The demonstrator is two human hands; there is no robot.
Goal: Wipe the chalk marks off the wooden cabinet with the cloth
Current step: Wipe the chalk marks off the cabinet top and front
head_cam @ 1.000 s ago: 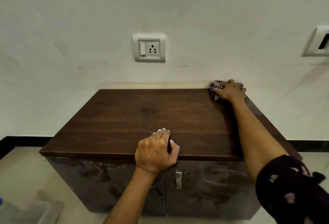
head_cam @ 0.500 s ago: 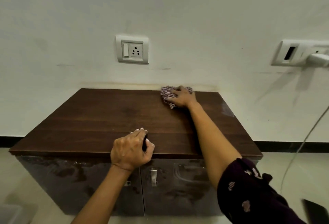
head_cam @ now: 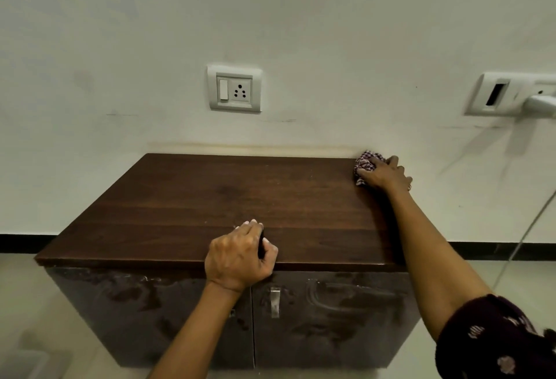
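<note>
Right hand [head_cam: 386,174] presses cloth [head_cam: 365,165] (bunched) on cabinet [head_cam: 240,198] corner.

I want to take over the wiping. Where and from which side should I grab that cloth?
Press down on the bunched middle of the cloth from above, approaching from the front: it lies crumpled at the cabinet top's far right corner against the wall, under the right hand.
</note>
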